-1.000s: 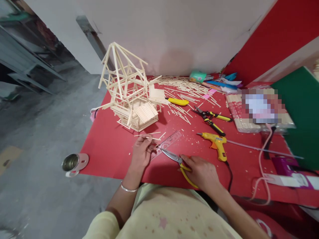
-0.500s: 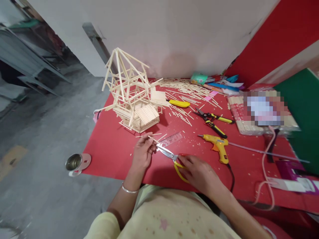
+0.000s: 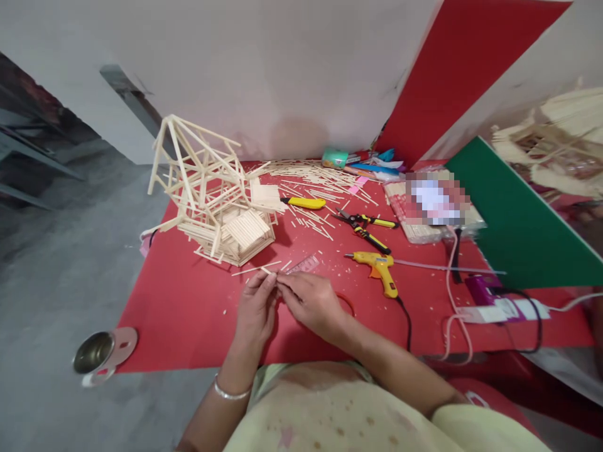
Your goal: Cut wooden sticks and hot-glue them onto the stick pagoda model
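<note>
On desk (image 3: 183, 326), laid scissors (image 3: 351, 304), freeing right fingers (image 3: 288, 290) for stick (image 3: 266, 270); pinched it in closed left fingers (image 3: 257, 282), perhaps in bunched right ones.

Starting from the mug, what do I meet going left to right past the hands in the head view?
Mug → left hand → right hand → yellow hot glue gun → white power strip.

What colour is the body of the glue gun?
The body of the glue gun is yellow, as the head view shows.
</note>
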`<state>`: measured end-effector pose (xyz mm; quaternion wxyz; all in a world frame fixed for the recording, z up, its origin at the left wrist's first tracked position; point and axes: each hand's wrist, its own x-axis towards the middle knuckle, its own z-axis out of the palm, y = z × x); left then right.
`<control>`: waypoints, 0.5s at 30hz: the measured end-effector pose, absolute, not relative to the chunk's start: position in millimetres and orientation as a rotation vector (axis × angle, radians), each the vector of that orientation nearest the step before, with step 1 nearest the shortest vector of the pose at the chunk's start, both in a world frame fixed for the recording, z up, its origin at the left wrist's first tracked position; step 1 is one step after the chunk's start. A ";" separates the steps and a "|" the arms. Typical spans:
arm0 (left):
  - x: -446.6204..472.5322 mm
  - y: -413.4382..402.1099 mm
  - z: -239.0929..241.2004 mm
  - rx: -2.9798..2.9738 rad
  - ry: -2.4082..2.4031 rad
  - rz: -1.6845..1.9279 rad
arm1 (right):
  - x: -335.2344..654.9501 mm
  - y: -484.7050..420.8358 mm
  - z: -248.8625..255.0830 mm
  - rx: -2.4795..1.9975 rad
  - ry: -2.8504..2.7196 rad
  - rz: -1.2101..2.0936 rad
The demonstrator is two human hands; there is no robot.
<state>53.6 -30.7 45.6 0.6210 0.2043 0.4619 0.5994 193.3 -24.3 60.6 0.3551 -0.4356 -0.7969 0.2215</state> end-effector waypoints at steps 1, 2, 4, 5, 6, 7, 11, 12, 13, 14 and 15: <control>54.7 -30.3 45.6 0.466 1.065 1.366 | 197.4 -21.6 62.0 -1.097 -2.088 0.577; 55.2 -29.4 45.4 0.467 1.063 1.359 | 204.0 -17.8 64.3 -1.072 -2.124 0.582; 54.2 -27.1 45.5 0.480 1.059 1.386 | 224.9 -7.3 71.7 -1.081 -2.185 0.557; 52.5 -25.7 45.8 0.489 1.063 1.414 | 239.5 -1.4 76.4 -1.155 -2.190 0.514; 50.1 -24.4 46.2 0.497 1.069 1.444 | 256.6 3.9 81.4 -1.280 -2.154 0.444; 47.1 -23.2 46.7 0.501 1.077 1.467 | 275.8 7.8 86.2 -1.405 -2.142 0.415; 35.5 -20.1 46.6 0.483 1.107 1.461 | 359.9 -1.0 91.3 -2.108 -2.046 0.241; 33.9 -19.5 46.0 0.473 1.110 1.458 | 378.3 -8.3 86.8 -2.309 -1.969 0.231; 33.2 -18.9 45.5 0.464 1.111 1.458 | 394.4 -16.0 79.7 -2.463 -1.883 0.250; 33.0 -18.1 45.1 0.458 1.109 1.460 | 407.6 -22.9 70.3 -2.536 -1.809 0.326; 33.3 -17.2 45.1 0.454 1.103 1.464 | 417.6 -28.5 59.1 -2.543 -1.736 0.406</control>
